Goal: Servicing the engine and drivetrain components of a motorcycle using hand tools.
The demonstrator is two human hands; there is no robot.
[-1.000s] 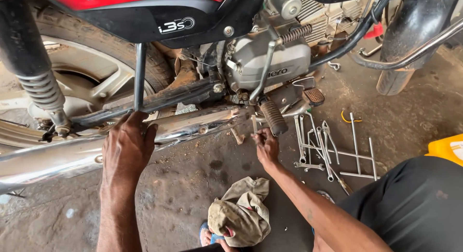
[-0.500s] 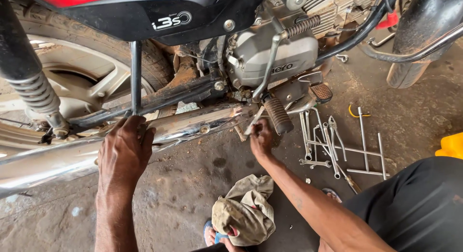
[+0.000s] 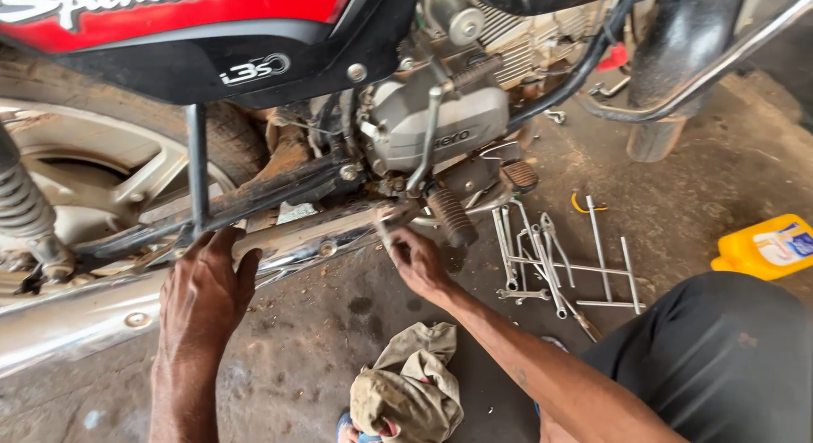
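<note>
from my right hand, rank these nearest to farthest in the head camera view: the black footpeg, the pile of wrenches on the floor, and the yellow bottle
From the right hand:
1. Black footpeg, just above and beside the fingers, on the motorcycle.
2. Pile of wrenches, spread on the floor further to the right.
3. Yellow bottle, lying at the far right edge of the floor.

A crumpled khaki rag (image 3: 411, 390) lies at bottom centre; steel spanners (image 3: 555, 265) spread centre right; a yellow plastic bottle (image 3: 766, 246) sits far right.
</note>
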